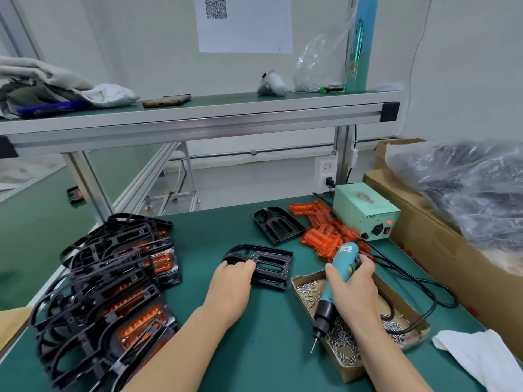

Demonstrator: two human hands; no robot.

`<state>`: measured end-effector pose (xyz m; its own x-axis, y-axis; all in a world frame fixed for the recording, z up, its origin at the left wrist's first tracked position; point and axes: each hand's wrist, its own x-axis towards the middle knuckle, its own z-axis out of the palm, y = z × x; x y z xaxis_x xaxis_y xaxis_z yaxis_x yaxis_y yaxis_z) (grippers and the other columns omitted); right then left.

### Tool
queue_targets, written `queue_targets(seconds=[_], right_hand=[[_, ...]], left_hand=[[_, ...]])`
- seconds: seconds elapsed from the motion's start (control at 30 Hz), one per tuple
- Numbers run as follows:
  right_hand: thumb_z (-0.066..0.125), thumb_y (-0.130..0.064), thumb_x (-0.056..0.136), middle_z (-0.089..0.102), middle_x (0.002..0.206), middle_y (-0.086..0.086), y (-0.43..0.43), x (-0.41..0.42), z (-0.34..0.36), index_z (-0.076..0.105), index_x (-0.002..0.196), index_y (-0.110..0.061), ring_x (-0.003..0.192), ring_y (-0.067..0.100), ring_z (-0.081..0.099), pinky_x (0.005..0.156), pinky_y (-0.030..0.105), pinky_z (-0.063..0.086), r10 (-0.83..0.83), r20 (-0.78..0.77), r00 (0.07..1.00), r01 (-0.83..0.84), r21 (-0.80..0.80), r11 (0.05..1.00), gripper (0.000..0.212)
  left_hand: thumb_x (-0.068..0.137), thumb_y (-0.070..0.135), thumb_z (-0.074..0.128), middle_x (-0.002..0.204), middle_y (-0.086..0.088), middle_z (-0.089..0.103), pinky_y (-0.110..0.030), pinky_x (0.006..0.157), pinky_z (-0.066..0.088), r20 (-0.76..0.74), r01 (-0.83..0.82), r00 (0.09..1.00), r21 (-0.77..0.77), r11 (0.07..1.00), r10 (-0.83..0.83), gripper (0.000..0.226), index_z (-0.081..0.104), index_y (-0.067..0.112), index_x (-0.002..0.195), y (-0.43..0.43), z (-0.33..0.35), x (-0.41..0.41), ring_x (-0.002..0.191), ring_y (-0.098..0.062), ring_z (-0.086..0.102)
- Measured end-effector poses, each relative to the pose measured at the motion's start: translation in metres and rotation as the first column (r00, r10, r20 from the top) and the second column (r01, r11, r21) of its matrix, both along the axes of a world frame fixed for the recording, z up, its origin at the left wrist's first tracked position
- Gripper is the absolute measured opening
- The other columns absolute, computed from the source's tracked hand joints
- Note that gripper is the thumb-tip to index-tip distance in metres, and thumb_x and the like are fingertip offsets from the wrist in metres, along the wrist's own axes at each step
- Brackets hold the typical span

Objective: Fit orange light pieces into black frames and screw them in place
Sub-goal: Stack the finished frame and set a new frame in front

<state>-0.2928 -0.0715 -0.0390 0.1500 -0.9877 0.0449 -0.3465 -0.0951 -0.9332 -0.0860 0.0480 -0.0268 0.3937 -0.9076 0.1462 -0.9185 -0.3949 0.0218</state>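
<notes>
A black frame (271,264) lies flat on the green mat in the middle. My left hand (232,281) holds its near left edge, fingers curled over it. My right hand (353,281) grips a teal electric screwdriver (339,278), tip pointing down and left with a screw on the bit above the cardboard screw tray (351,374). A second black frame (276,224) lies farther back. Loose orange light pieces (322,233) are heaped to its right. At the left sits a stack of assembled frames (113,292) with orange pieces inside.
A mint-green power supply box (365,210) stands at the back right, its black cable (424,290) looping over the mat. Cardboard boxes (435,250) with plastic bags line the right side. A white cloth (481,355) lies at the front right. An aluminium shelf (198,114) runs overhead.
</notes>
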Motion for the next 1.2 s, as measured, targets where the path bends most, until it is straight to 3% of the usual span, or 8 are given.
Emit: queue_targets(seconds=[0.1, 0.47, 0.7, 0.83, 0.93, 1.0, 1.13, 1.2], right_hand=[[0.068, -0.041, 0.093, 0.059, 0.106, 0.007, 0.000, 0.000, 0.000, 0.022, 0.151, -0.014, 0.083, 0.016, 0.059, 0.080, 0.036, 0.046, -0.003, 0.000, 1.000, 0.003, -0.013, 1.000, 0.079], [0.069, -0.039, 0.091, 0.059, 0.116, 0.010, -0.001, -0.001, 0.003, 0.024, 0.150, -0.013, 0.100, 0.028, 0.059, 0.087, 0.038, 0.046, -0.023, -0.009, 1.000, 0.023, -0.018, 1.000, 0.079], [0.069, -0.046, 0.091, 0.061, 0.117, 0.012, 0.001, -0.002, 0.006, 0.029, 0.148, -0.013, 0.098, 0.028, 0.057, 0.083, 0.036, 0.041, -0.032, -0.041, 0.999, 0.032, -0.001, 0.999, 0.077], [0.071, -0.046, 0.089, 0.055, 0.131, 0.016, 0.003, -0.002, 0.008, 0.034, 0.148, -0.007, 0.118, 0.032, 0.054, 0.100, 0.044, 0.044, -0.056, -0.064, 0.996, 0.052, -0.063, 0.997, 0.079], [0.069, -0.046, 0.090, 0.045, 0.132, 0.015, 0.005, -0.003, 0.010, 0.041, 0.143, -0.007, 0.107, 0.032, 0.053, 0.088, 0.044, 0.046, -0.110, -0.228, 0.967, 0.070, -0.178, 0.982, 0.072], [0.067, -0.047, 0.090, 0.040, 0.127, 0.008, 0.003, -0.004, 0.016, 0.047, 0.137, -0.012, 0.098, 0.030, 0.055, 0.078, 0.041, 0.046, -0.169, -0.325, 0.930, 0.072, -0.291, 0.954, 0.062], [0.066, -0.033, 0.092, 0.057, 0.119, 0.005, -0.025, 0.012, 0.045, 0.065, 0.121, -0.017, 0.111, 0.028, 0.051, 0.091, 0.043, 0.045, -0.202, -0.460, 0.865, -0.075, -0.516, 0.854, 0.033], [0.061, -0.034, 0.094, 0.064, 0.116, 0.001, -0.044, 0.030, 0.063, 0.068, 0.117, -0.022, 0.111, 0.026, 0.051, 0.094, 0.042, 0.043, -0.198, -0.668, 0.717, -0.234, -0.499, 0.835, 0.027]], left_hand=[[0.092, 0.007, 0.050, 0.107, 0.001, 0.062, -0.032, 0.087, 0.042, -0.019, 0.016, 1.000, -0.026, 1.000, -0.017, 0.027, 0.048, 0.018, 0.116, 0.001, 0.002, -0.001, 0.097, -0.022, 0.055], [0.098, 0.032, 0.051, 0.095, 0.005, 0.041, -0.035, 0.074, 0.039, -0.198, 0.041, 0.974, -0.323, 0.945, -0.110, 0.018, 0.051, 0.022, 0.113, 0.033, 0.032, -0.022, 0.082, -0.022, 0.047], [0.102, 0.042, 0.040, 0.092, 0.001, 0.053, -0.038, 0.083, 0.046, -0.296, 0.039, 0.951, -0.170, 0.985, -0.089, 0.031, 0.058, 0.018, 0.110, 0.062, 0.059, -0.023, 0.090, -0.023, 0.055], [0.104, 0.038, 0.038, 0.100, -0.012, 0.064, -0.038, 0.091, 0.046, -0.400, 0.111, 0.912, 0.025, 0.993, -0.092, 0.032, 0.056, 0.014, 0.096, 0.070, 0.057, -0.016, 0.097, -0.028, 0.059], [0.105, 0.037, 0.038, 0.099, 0.001, 0.057, -0.039, 0.102, 0.044, -0.531, 0.219, 0.842, 0.176, 0.960, -0.095, 0.023, 0.053, 0.023, 0.095, 0.072, 0.049, -0.012, 0.098, -0.020, 0.057], [0.105, 0.037, 0.039, 0.120, 0.005, 0.063, -0.030, 0.107, 0.040, -0.578, 0.249, 0.813, 0.236, 0.939, -0.070, 0.029, 0.064, 0.027, 0.115, 0.072, 0.041, -0.012, 0.118, -0.015, 0.057], [0.104, 0.036, 0.040, 0.134, 0.006, 0.059, -0.022, 0.101, 0.036, -0.550, 0.258, 0.831, 0.253, 0.933, -0.080, 0.037, 0.058, 0.028, 0.134, 0.068, 0.028, -0.018, 0.125, -0.014, 0.052], [0.103, 0.037, 0.041, 0.121, 0.004, 0.057, -0.023, 0.097, 0.037, -0.535, 0.245, 0.841, 0.242, 0.939, -0.082, 0.035, 0.060, 0.030, 0.131, 0.068, 0.023, -0.022, 0.120, -0.017, 0.053]])
